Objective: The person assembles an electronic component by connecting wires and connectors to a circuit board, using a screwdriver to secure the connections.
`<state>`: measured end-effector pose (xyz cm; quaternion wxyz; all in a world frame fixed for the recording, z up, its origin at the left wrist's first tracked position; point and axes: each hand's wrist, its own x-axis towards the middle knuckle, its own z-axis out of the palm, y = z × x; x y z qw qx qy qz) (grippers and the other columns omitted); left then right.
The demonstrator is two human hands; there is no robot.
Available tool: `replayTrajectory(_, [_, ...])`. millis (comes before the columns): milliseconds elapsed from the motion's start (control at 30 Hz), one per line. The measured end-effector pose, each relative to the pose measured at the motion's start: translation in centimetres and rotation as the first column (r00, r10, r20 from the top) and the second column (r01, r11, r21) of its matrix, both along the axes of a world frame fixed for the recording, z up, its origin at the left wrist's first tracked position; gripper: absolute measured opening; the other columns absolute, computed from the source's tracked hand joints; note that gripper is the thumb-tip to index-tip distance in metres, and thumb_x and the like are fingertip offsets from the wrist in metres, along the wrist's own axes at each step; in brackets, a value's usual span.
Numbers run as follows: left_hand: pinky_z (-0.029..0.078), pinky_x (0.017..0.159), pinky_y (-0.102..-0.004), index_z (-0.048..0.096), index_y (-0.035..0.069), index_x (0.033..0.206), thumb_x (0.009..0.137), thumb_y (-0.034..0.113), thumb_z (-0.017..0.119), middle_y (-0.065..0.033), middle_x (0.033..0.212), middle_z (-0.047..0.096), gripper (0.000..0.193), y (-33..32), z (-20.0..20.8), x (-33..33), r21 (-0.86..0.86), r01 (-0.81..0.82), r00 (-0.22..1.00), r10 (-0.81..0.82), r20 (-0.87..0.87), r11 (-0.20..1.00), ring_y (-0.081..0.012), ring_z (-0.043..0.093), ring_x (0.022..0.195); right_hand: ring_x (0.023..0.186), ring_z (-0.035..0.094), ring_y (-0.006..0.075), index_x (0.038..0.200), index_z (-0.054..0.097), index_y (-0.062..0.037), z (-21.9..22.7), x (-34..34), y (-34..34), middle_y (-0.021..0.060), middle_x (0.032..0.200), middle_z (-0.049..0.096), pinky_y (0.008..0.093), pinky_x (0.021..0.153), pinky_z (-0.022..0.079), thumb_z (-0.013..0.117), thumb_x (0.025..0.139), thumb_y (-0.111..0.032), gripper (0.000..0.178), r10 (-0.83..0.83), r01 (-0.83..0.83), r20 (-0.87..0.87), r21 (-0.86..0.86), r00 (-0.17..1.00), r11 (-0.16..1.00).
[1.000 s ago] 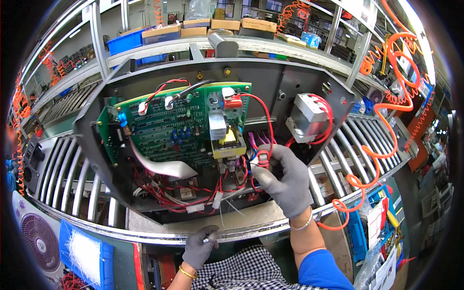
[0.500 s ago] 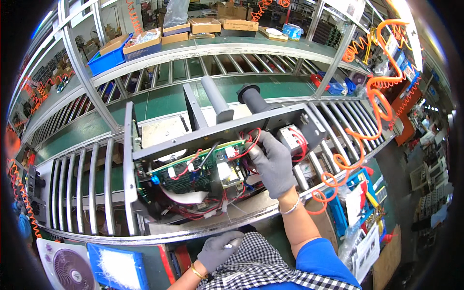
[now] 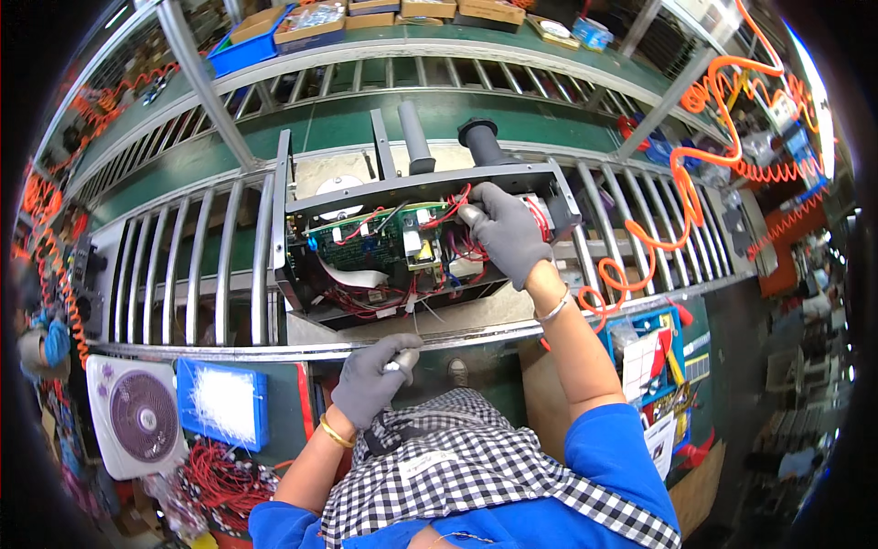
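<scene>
An open grey metal equipment housing (image 3: 357, 194) lies on the roller conveyor, its inside facing me. Within it a green circuit board (image 3: 375, 252) carries white connectors, bundled wires and a white ribbon cable (image 3: 352, 274). My right hand (image 3: 508, 233), in a grey glove, reaches into the housing's right part. Its thumb and fingers close on a thin red wire (image 3: 450, 213) beside the board's right end. My left hand (image 3: 373, 377), gloved too, is held in front of the conveyor edge. Its fingers are curled round something small and whitish, too small to name.
Metal rollers (image 3: 195, 265) flank the housing. An orange coiled air hose (image 3: 681, 197) hangs at the right, above a blue tool tray (image 3: 654, 329). At the lower left are a fan (image 3: 142, 416), a blue bin of white strips (image 3: 222, 403) and red wires (image 3: 222, 480).
The view has tipped downward, so the housing appears higher. My left hand has risen from my lap toward the conveyor edge. My right hand stays at the red wire.
</scene>
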<state>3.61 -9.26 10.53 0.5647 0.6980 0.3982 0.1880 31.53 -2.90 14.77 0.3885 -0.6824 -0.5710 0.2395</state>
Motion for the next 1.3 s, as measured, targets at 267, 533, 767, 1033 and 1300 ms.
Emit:
replayTrajectory(267, [0.051,0.064,-0.0294,0.066,0.007,0.118,0.091,0.016,0.063,-0.0091,0.080,0.070,0.028,1.7,2.8,7.4,0.292,-0.363,0.927,0.312,0.205,0.885,-0.0145,0.068,0.068,0.089,0.065,0.0423,0.108,0.060,-0.0037,-0.3,-1.2,-0.1,0.0239,0.091,0.067,0.0498,0.077,0.051,0.064,0.094,-0.025,0.026,0.012,-0.018,0.106,0.057,0.994,0.998])
replayTrajectory(533, [0.052,0.072,-0.0447,0.065,0.013,0.109,0.093,0.029,0.059,-0.0150,0.084,0.069,0.023,3.0,-0.4,11.0,0.520,-0.184,0.939,0.306,-0.158,0.834,-0.0358,0.068,0.079,0.082,0.067,0.0370,0.104,0.059,0.0023,0.5,0.6,0.9,0.0205,0.086,0.068,0.0440,0.075,0.052,0.065,0.092,-0.021,0.027,0.130,-0.130,0.153,-0.012,0.980,0.991])
replayTrajectory(767, [0.050,0.067,-0.0324,0.064,0.002,0.125,0.095,0.028,0.057,-0.0098,0.075,0.070,0.040,3.9,-5.2,13.4,0.058,-0.207,0.978,0.206,0.014,0.977,-0.0150,0.066,0.069,0.058,0.054,0.0047,0.113,0.056,-0.0001,2.4,2.3,-0.8,0.0015,0.075,0.056,0.0219,0.049,0.051,0.059,0.098,-0.012,0.019,0.207,-0.259,-0.291,-0.150,0.934,0.954])
replayTrajectory(1033, [0.049,0.066,-0.0392,0.070,0.002,0.085,0.094,0.039,0.060,-0.0110,0.071,0.070,0.039,4.6,-7.2,17.0,-0.023,-0.438,0.895,0.438,0.084,0.899,-0.0237,0.066,0.065,0.062,0.061,0.0093,0.111,0.054,0.0022,2.6,1.5,-0.1,0.0063,0.083,0.062,0.0242,0.052,0.055,0.056,0.099,-0.011,0.018,0.129,-0.190,-0.340,-0.152,0.932,0.970])
replayTrajectory(1300, [0.050,0.070,-0.0398,0.070,0.003,0.095,0.094,0.044,0.059,-0.0148,0.076,0.070,0.043,5.0,-9.2,17.3,-0.037,-0.449,0.884,0.450,0.126,0.893,-0.0296,0.068,0.072,0.072,0.069,0.0293,0.105,0.059,0.0003,0.6,0.0,0.7,0.0193,0.084,0.068,0.0408,0.062,0.054,0.061,0.096,-0.016,0.019,0.106,-0.109,-0.084,-0.029,0.991,0.994])
